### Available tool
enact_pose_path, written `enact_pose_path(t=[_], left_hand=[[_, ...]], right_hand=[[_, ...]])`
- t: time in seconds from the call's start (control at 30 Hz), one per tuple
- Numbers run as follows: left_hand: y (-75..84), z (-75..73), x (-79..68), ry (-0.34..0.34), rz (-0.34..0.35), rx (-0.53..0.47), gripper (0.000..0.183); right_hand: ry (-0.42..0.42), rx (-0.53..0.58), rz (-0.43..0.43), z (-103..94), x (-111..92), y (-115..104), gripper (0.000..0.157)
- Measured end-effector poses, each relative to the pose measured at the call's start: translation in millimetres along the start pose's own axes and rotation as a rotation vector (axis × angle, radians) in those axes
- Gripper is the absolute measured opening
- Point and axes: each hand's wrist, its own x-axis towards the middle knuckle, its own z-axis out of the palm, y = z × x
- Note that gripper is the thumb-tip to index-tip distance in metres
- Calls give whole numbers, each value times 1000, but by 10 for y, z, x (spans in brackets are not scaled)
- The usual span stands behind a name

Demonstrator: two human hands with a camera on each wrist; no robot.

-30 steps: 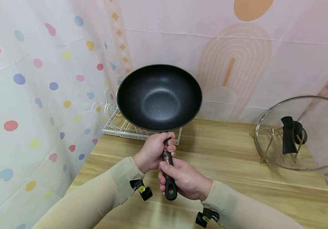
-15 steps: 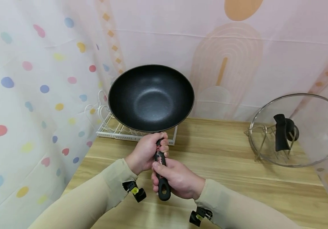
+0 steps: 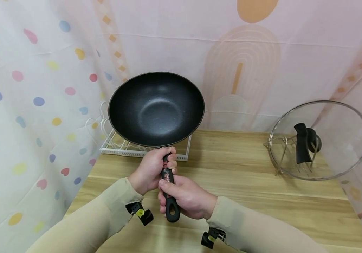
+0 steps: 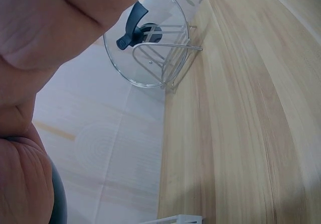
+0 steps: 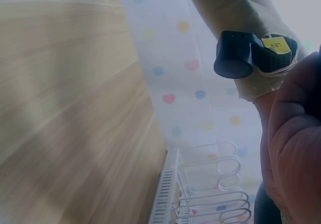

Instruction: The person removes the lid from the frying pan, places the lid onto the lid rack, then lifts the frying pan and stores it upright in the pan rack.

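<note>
In the head view a black wok (image 3: 159, 109) is held up with its inside facing me, its bowl overlapping a white wire dish rack (image 3: 136, 153). My left hand (image 3: 150, 168) grips the handle close to the bowl. Just below it, my right hand (image 3: 188, 196) wraps the lower handle (image 3: 172, 209), thumb lying across the front. The left wrist view shows curled fingers (image 4: 60, 28) at close range and a dark sliver of the wok (image 4: 59, 196). In the right wrist view the rack (image 5: 168, 184) stands beyond the hands.
A glass lid (image 3: 342, 140) with a black handle leans upright in a metal wire stand (image 3: 283, 154) at the table's right. The wooden table (image 3: 231, 165) meets a pink patterned curtain (image 3: 181, 42) behind and a dotted curtain (image 3: 26, 123) on the left.
The whole scene, lid and rack included, has shifted left in the head view as the camera turned right. Both hands keep their grip on the wok's handle, its pose nearly unchanged.
</note>
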Motion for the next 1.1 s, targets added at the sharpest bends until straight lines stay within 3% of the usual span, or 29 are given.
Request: enact_pose_path(t=[0.53, 1.1], left_hand=[[66, -75, -10, -37, -11, -7, 28], [121, -152, -47, 8, -13, -12, 25]], right_hand=[[1, -13, 1, 45, 72, -22, 32], [-22, -22, 15, 88, 169, -51, 32]])
